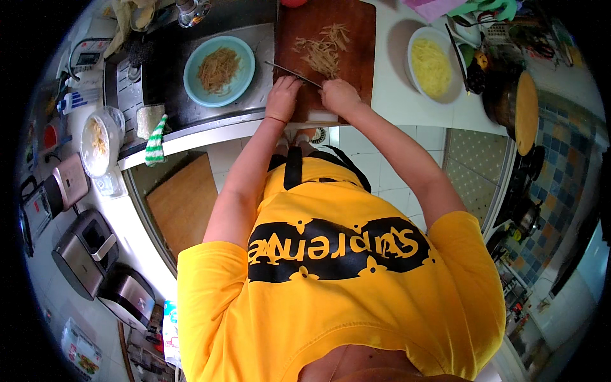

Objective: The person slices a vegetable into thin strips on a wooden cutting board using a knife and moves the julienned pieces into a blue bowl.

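Note:
A brown wooden cutting board (358,60) lies on the counter in front of me, with a pile of light-brown shreds (321,57) on its far half. My right hand (340,97) is closed around the handle end of a kitchen knife (293,74). Its thin blade slants away to the left, past the board's left edge. Just below the blade, my left hand (284,97) rests by that edge with its fingers curled together. Whatever lies under those fingers is hidden.
Left of the board, a light-blue bowl (249,69) of brown shreds stands at the sink (261,39). A white bowl (411,79) of pale-yellow shreds is on the right. A green-striped cloth (156,143) hangs over the counter edge. A pot with a wooden lid (526,113) stands far right.

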